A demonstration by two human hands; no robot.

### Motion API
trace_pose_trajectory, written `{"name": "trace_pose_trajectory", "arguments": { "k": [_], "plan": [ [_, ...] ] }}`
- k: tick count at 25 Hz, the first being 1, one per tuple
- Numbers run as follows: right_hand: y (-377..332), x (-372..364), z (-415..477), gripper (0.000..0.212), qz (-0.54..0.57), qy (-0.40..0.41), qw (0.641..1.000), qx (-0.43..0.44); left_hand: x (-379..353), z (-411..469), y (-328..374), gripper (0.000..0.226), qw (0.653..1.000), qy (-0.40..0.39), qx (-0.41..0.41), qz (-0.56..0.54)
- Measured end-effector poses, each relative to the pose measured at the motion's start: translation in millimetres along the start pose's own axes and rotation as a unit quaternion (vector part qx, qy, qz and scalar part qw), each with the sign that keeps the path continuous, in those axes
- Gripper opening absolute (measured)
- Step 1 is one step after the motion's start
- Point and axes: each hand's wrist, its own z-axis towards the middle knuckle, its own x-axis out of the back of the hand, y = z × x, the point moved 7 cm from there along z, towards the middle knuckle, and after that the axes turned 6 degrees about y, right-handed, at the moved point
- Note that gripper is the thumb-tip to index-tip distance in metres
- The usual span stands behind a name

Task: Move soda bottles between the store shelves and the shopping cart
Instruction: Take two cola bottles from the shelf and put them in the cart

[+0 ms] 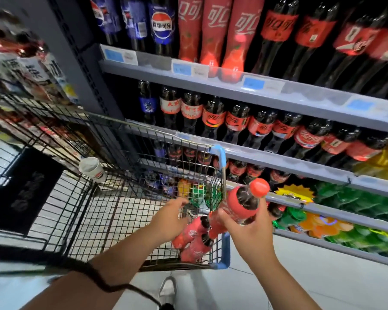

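Head view: my right hand grips a cola bottle round its red label, its red cap tilted up and to the right, just above the cart's near right corner. My left hand reaches into the cart beside red bottles lying on its floor; blur hides whether its fingers hold anything. A white bottle lies farther forward against the cart's wire. Beyond, on the right, the shelves carry rows of cola, with green and orange bottles lower down.
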Motion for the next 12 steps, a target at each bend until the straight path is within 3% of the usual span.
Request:
{"name": "trace_pose_trajectory", "arguments": {
  "k": [3, 9, 12],
  "plan": [
    [13.0, -17.7, 10.5, 0.053, 0.008, 0.037, 0.999, -0.014, -24.0, 29.1, -8.2, 0.062, 0.997, -0.054, -0.050, 0.028],
    [41.4, -52.9, 22.1, 0.059, 0.001, 0.052, 0.998, -0.047, -83.0, 72.0, -34.8, 0.083, 0.979, -0.183, -0.057, 0.070],
    [54.1, -64.5, 24.9, 0.068, -0.002, 0.044, 0.996, -0.075, -111.8, 76.0, -60.4, 0.076, 0.958, -0.261, 0.020, 0.121]
  ]
}}
